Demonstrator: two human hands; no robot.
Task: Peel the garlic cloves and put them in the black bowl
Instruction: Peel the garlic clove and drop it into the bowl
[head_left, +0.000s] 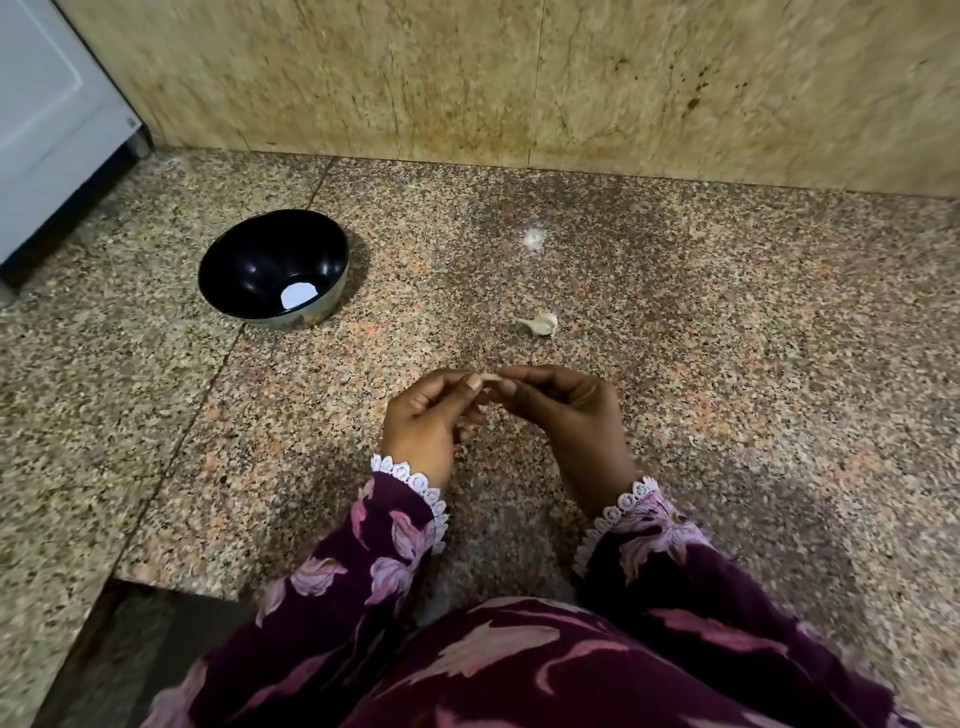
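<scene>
Both hands work above the counter (675, 312). The left hand (431, 415) and right hand (561, 410) each pinch one end of a clove (489, 378), fingers curled tight on it. Judged light, firm and small, with dry papery skin likely to slip; grip the ends and peel from the tip. A second clove (541, 323) lies near. The bowl (228, 254) stands well left.

Speckled granite counter (675, 364) carries a black bowl (274, 267) at left, a garlic piece (543, 323) near centre, and a white papery scrap (533, 238) farther back.
</scene>
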